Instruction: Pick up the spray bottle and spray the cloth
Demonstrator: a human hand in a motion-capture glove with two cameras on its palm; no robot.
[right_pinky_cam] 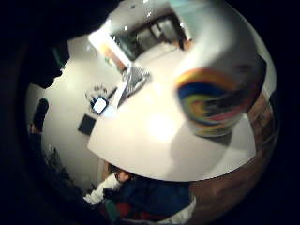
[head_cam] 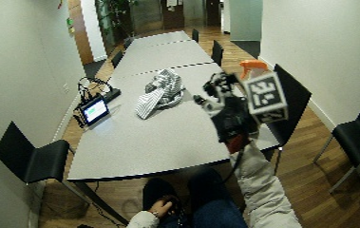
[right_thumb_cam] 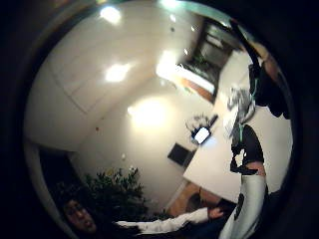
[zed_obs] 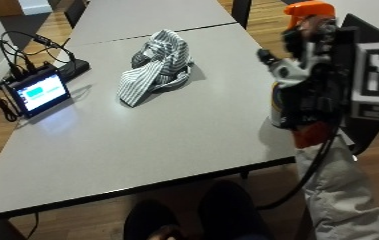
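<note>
The spray bottle [zed_obs: 279,102], white with an orange head [zed_obs: 307,9] and a rainbow label [right_pinky_cam: 211,101], stands upright at the table's right edge, its base on or just above the top. My gloved right hand [zed_obs: 315,82] wraps round its upper part from the right and hides most of it. In the little finger side palm view the bottle's body runs down to a shadow on the table. A crumpled grey-and-white striped cloth [zed_obs: 157,65] lies in a heap toward the far middle of the table, well to the left of the bottle; it also shows as cloth [head_cam: 160,88].
A small lit screen [zed_obs: 39,92] with cables sits at the left edge of the grey table [zed_obs: 142,145]. Black chairs stand at the left [head_cam: 31,161] and behind the bottle [head_cam: 293,95]. A second table adjoins at the far end.
</note>
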